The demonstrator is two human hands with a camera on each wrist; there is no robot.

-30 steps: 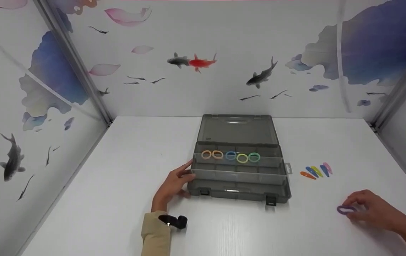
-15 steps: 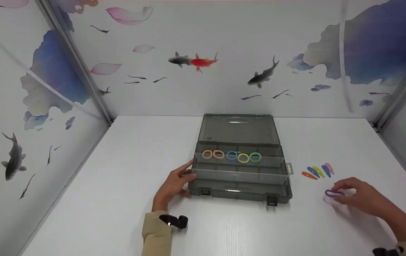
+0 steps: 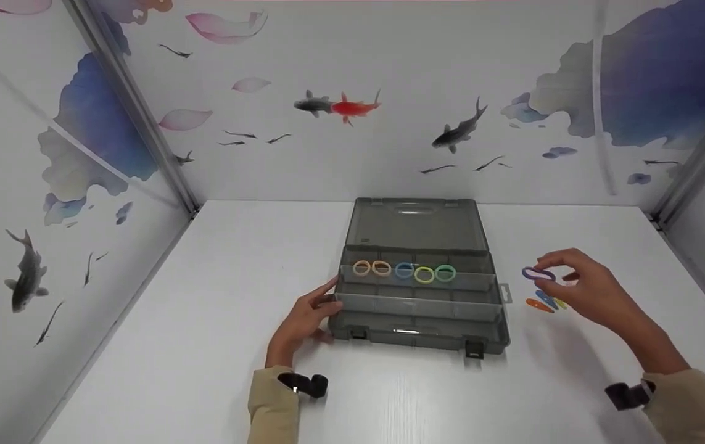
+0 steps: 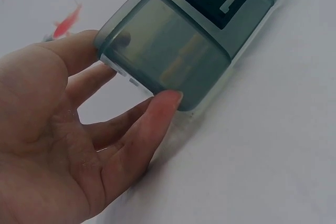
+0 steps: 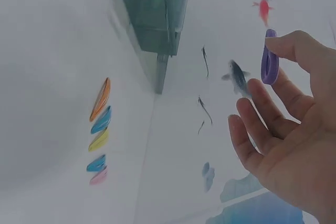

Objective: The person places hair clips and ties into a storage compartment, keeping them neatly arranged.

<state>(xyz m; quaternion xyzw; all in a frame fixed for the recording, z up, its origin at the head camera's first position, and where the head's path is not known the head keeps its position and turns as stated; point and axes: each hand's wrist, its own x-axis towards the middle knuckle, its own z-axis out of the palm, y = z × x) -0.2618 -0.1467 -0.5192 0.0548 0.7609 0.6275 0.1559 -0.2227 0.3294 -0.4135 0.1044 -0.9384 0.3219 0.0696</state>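
Note:
My right hand [image 3: 593, 287] pinches a purple hair tie [image 3: 538, 274] between thumb and index finger, above several colored snap hair clips [image 3: 540, 305] on the table. The right wrist view shows the hair tie [image 5: 270, 59] as a narrow loop, the other fingers loosely bent. My left hand [image 3: 300, 324] grips the left end of a grey translucent compartment box [image 3: 408, 336], whose lid [image 3: 417, 225] lies back. The left wrist view shows fingers and thumb around that box end [image 4: 173, 61]. Orange, blue, yellow and green hair ties [image 3: 424, 275] sit in a row in the back compartment.
Lengthwise dividers [image 3: 417, 303] split the box; its front latches [image 3: 474, 348] hang open. A printed wall [image 3: 389, 166] with fish rises behind the white table [image 3: 253, 246], and side panels stand left and right. Each wrist wears a black camera [image 3: 626, 394].
My right hand has carried the purple hair tie up and left, from the table's right front to above the hair clips. My left hand stays at the box.

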